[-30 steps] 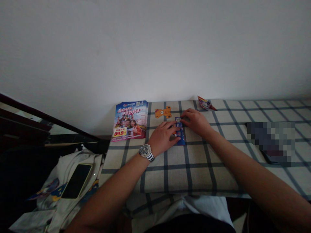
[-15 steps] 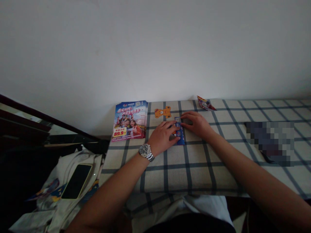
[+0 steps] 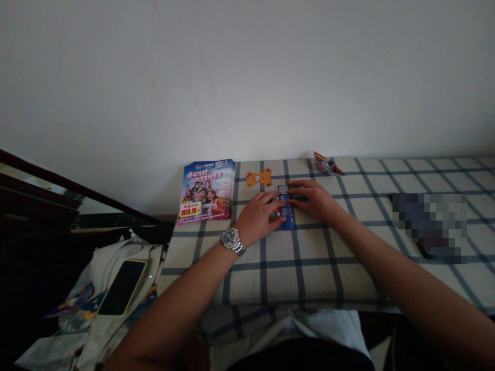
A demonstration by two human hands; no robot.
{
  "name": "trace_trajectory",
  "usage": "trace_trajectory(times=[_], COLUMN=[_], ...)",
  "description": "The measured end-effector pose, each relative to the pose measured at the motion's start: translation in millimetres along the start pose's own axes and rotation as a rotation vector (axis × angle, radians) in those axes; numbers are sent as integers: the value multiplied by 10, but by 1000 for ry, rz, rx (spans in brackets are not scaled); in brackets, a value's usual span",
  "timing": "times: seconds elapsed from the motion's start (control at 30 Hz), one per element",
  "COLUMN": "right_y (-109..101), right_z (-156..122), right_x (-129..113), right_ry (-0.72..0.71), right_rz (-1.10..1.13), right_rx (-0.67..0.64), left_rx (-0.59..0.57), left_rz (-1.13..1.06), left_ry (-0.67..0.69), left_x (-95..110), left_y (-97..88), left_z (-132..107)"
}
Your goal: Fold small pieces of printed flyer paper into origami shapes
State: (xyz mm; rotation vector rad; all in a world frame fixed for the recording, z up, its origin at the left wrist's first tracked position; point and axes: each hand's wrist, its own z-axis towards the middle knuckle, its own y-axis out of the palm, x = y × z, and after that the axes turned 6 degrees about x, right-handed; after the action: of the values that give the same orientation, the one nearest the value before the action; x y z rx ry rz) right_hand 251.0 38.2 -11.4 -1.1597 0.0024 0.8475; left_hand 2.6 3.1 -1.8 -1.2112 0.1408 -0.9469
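A small folded flyer (image 3: 286,222), blue with a QR code at its top end, lies on the checked tablecloth between my hands. My left hand (image 3: 258,217), with a metal watch at the wrist, is closed over its left side, thumb and bent fingers gripping it against the cloth. At the upper right edge, my right hand (image 3: 312,200) has its fingertips closed on the paper. The fingers hide much of the print. Left of my hands is a stack of flyers (image 3: 207,193) with a castle picture and "89.9".
A folded paper piece (image 3: 328,164) stands near the wall. The checked tablecloth (image 3: 247,278) carries a bear print (image 3: 259,178). A pixelated dark object (image 3: 421,226) lies at right. Lower left, a phone (image 3: 122,287) rests on a pale bag (image 3: 81,330).
My right hand's fingers have shifted slightly down along the flyer's right edge. My left hand stays almost where it was on the paper.
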Motion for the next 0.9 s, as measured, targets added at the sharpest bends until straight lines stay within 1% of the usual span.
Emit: trace_trajectory(times=[0.3,0.9], right_y=[17,3], right_z=[-26,-26], right_x=[9,-8], right_ry=[0,25], right_rz=[20,13], right_rx=[22,-5], left_rx=[-10,3], left_rz=[5,-17], left_ry=[6,18], left_x=[18,0], left_y=[-21,-15], left_z=[-3,13])
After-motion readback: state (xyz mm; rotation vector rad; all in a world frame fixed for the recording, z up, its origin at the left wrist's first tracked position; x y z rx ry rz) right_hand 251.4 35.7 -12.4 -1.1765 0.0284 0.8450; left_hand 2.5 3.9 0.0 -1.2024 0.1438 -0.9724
